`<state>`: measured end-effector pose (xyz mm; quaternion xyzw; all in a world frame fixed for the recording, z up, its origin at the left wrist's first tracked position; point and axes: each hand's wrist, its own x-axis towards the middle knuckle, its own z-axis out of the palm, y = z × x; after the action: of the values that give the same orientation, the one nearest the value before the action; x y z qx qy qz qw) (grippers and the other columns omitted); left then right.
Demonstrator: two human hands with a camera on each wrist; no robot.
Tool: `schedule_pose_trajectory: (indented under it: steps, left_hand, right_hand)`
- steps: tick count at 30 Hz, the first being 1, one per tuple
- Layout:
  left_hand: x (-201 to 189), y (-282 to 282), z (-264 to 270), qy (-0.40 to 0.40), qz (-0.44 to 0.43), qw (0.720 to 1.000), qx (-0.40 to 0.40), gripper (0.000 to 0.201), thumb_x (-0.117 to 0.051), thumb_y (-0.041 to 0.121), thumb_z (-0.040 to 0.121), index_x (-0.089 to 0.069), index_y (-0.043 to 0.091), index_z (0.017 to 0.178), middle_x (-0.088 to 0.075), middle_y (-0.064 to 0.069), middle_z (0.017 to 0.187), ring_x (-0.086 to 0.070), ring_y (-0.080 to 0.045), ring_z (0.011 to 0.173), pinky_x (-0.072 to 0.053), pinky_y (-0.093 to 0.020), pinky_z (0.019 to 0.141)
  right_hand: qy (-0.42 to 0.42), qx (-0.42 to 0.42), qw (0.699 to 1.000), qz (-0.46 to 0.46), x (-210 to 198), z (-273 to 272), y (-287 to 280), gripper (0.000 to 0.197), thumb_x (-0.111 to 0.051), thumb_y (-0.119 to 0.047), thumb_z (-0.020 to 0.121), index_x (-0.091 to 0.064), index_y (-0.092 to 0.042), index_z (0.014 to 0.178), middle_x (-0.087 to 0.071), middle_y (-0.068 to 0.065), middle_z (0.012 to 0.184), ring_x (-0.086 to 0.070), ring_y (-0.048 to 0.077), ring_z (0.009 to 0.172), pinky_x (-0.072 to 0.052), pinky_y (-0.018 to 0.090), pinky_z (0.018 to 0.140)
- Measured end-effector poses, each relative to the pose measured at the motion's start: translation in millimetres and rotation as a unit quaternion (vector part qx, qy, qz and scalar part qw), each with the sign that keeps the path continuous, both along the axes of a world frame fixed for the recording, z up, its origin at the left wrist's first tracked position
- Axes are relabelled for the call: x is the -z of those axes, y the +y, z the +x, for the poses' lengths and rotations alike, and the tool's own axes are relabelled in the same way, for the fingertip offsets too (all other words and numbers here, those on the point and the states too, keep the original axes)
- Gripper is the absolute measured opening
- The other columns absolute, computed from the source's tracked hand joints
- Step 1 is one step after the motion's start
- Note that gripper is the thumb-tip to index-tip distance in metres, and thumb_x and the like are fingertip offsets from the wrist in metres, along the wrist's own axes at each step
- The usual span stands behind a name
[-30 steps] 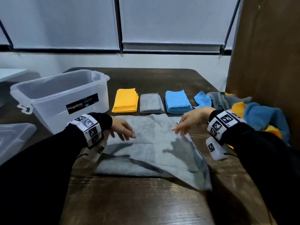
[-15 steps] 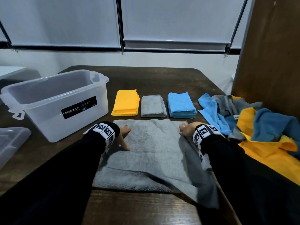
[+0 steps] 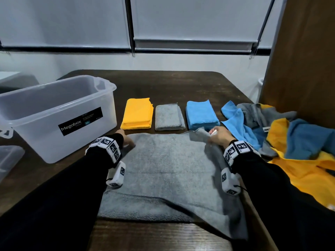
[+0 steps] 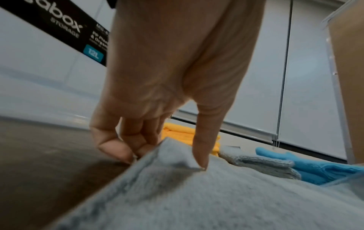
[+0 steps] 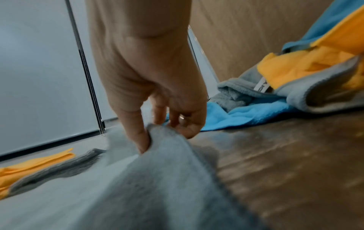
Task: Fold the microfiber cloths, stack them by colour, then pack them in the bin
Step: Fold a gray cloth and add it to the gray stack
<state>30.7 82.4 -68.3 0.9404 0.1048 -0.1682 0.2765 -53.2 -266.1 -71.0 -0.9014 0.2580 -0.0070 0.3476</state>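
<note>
large grey microfiber cloth (image 3: 168,171): spread flat in the middle of the dark wooden desk (image 3: 181,84), its near edge at the desk's near edge with 1 near corner drooping over it, laid open so it can be folded. left hand (image 3: 125,140): at the cloth's far left corner, thumb and curled fingers pinching the raised corner in the left wrist view, a grip that suits lifting that edge. right hand (image 3: 218,135): at the far right corner, thumb and fingers closed on a bunched peak of the same cloth, already lifted off the desk; both far corners are held, which by judgement sets up a fold toward the near edge. folded orange cloth stack (image 3: 137,114), folded grey cloth stack (image 3: 169,115), folded blue cloth stack (image 3: 201,113): 3 piles in a row just beyond the cloth's far edge, apart from each other, sorted by colour to receive each new fold. clear plastic storage bin with black label (image 3: 54,98): toward the desk's left edge, nothing visible inside it, packing not yet begun. loose heap of blue, grey and orange cloths (image 3: 290,134): at the right edge, unfolded, awaiting their turn.
</note>
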Motion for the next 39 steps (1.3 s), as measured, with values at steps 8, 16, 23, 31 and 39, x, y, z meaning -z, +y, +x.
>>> schedule_pose_trajectory:
  steps: [8,16,23,31,39]
  left_hand:
    - [8.6,2.2,25.7,-0.211,-0.224,0.95,-0.052,0.034,-0.063,-0.016,0.074,-0.061,0.017,0.069,-0.062,-0.007,0.076,-0.059,-0.024,0.075,-0.052,-0.033,0.075]
    - [9.4,13.8,20.8,-0.162,0.072,0.975,0.131,0.044,-0.075,0.005,0.075,-0.064,0.007,0.118,-0.053,-0.016,0.128,-0.051,-0.03,0.119,-0.043,-0.037,0.101]
    - [-22.7,-16.9,-48.6,-0.147,-0.041,0.943,0.296,0.006,-0.072,0.014,0.08,-0.07,0.017,0.085,-0.071,-0.008,0.097,-0.066,-0.018,0.087,-0.054,-0.034,0.086]
    - [-17.7,-46.1,-134.2,0.158,-0.019,0.846,0.509,0.039,-0.084,0.02,0.069,-0.061,0.014,0.1,-0.066,0.001,0.08,-0.06,-0.011,0.073,-0.049,-0.025,0.076]
    - [-16.2,-14.5,-132.1,0.153,0.134,0.819,0.537,0.032,-0.081,0.018,0.072,-0.049,0.023,0.074,-0.052,0.009,0.063,-0.045,-0.001,0.052,-0.038,-0.015,0.058]
  right_hand:
    - [-0.171,-0.112,0.974,0.095,5.3,1.3,-11.4,0.032,-0.061,0.014,0.078,-0.069,-0.017,0.082,-0.066,-0.008,0.072,-0.059,0.0,0.069,-0.045,0.02,0.069]
    - [0.068,-0.114,0.976,-0.174,2.4,0.4,-13.7,0.024,-0.061,-0.023,0.088,-0.068,-0.012,0.108,-0.055,0.014,0.123,-0.05,0.032,0.117,-0.041,0.033,0.098]
    - [0.113,-0.318,0.911,-0.239,-27.3,-37.7,49.3,0.029,-0.058,-0.029,0.093,-0.063,-0.018,0.119,-0.052,0.005,0.117,-0.053,0.024,0.111,-0.044,0.035,0.094]
    - [0.259,-0.487,0.823,-0.135,-47.4,-107.9,117.8,0.044,-0.073,-0.064,0.069,-0.067,-0.021,0.074,-0.068,-0.007,0.07,-0.061,0.012,0.07,-0.049,0.029,0.066]
    - [0.26,-0.487,0.777,-0.302,-46.6,-144.4,107.9,0.029,-0.075,-0.039,0.076,-0.066,-0.012,0.077,-0.061,0.001,0.074,-0.054,0.017,0.064,-0.041,0.027,0.055]
